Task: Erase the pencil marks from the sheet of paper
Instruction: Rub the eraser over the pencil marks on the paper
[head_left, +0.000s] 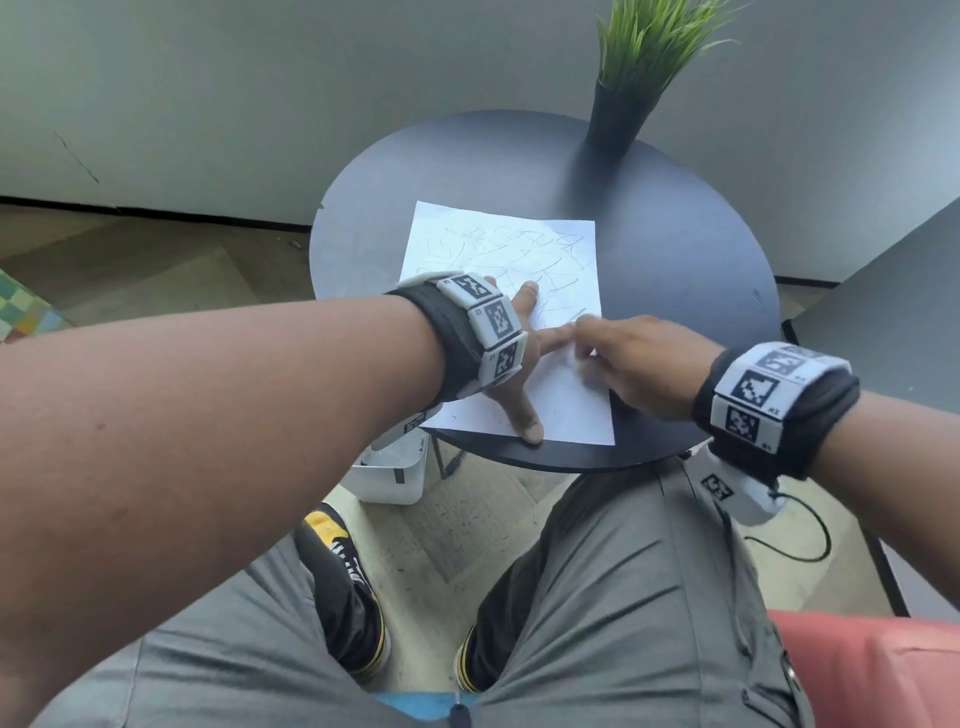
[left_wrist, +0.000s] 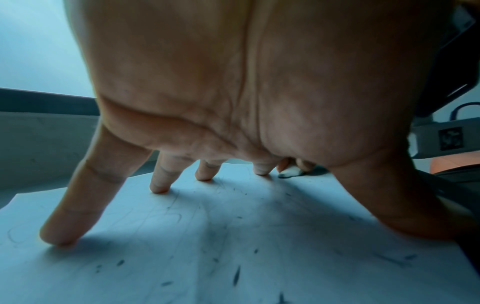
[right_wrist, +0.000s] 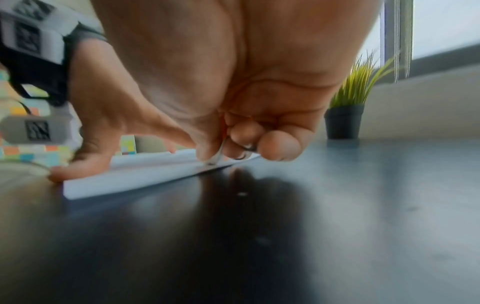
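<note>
white paper (head_left: 524, 249) with grey scribbles, dark round table (head_left: 675, 249), green plant (head_left: 649, 41)

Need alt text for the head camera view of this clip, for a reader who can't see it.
Seen from above, a left hand presses spread fingers on a scribbled sheet of paper on a round dark table, while the right hand rubs something small, hidden by its fingers, at the sheet's right edge. A potted plant stands at the table's far side.

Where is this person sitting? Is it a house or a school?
Probably a room in a home or a small office; I cannot tell which. There is a small round dark table, a potted plant on it, and a wood-look floor by a plain wall.
</note>
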